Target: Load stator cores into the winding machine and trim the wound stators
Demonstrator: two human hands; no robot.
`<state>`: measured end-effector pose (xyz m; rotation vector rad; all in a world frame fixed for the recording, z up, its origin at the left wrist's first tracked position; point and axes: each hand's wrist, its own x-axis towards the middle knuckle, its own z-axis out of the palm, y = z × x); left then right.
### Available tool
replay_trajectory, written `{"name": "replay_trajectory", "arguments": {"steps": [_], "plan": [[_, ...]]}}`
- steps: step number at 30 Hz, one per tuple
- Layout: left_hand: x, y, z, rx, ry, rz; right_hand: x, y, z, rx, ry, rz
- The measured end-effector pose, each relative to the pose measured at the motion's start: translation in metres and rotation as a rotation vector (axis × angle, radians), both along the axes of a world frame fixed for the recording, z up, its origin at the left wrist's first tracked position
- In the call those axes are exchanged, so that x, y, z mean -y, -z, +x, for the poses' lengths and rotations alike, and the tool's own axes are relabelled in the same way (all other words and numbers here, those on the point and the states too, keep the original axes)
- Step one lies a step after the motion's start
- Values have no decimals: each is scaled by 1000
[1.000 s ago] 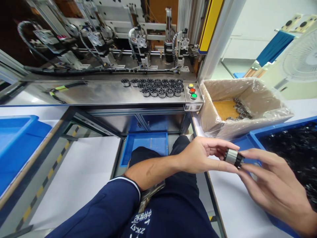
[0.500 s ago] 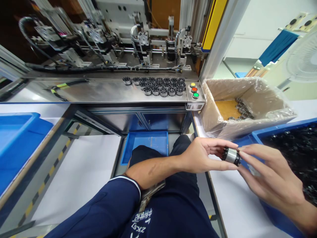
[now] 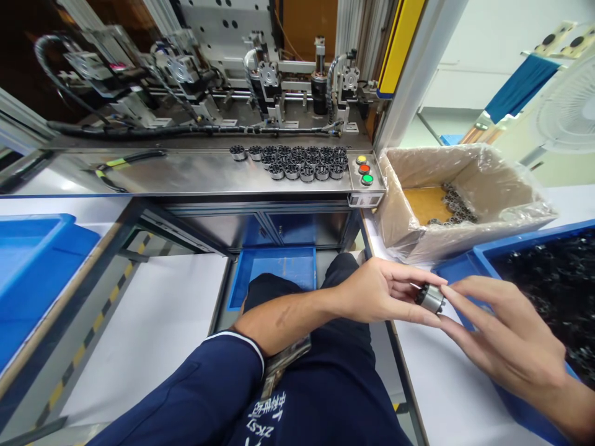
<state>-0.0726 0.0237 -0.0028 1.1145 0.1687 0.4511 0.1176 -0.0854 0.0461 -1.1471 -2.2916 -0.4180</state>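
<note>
Between my hands, above the right-hand white table, is a short silver metal ring with black toothed ends (image 3: 431, 298), perhaps a motor part. It is tilted. My left hand (image 3: 374, 291) reaches across from the left and grips it between thumb and fingers. From the right, my right hand (image 3: 511, 331) pinches its right end with the fingertips, which partly hide that end. Similar rings (image 3: 307, 171) stand upright in close rows on the metal ledge of the machine, two of them a little apart at the left.
A plastic-lined cardboard box (image 3: 404, 226) holds some rings. Right of my hands is a blue bin (image 3: 486, 254) full of black parts. Yellow, red and green buttons (image 3: 364, 168) sit at the ledge's right end. Another blue tray (image 3: 274, 263) lies beyond my knees.
The ring has turned in my fingers and sits slightly further left and tilted more. My right hand has shifted slightly left with it; my left hand has hardly moved.
</note>
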Motion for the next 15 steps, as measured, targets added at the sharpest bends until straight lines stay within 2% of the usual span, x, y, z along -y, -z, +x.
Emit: {"name": "replay_trajectory", "arguments": {"steps": [2,6,8,10,11,15], "plan": [[5,1,3,16,-15,-50,1,4,1,-1,27,6],[26,6,17,169,-169,-201,3,14,4,41,135,34],[33,8,21,215,-242,-172,5,16,3,61,137,83],[30,9,20,249,-310,-21,6,15,1,34,125,103],[25,8,18,268,-343,108,6,13,-1,4,123,86],[-3,5,8,374,-473,750,6,4,-8,-110,85,-45]]}}
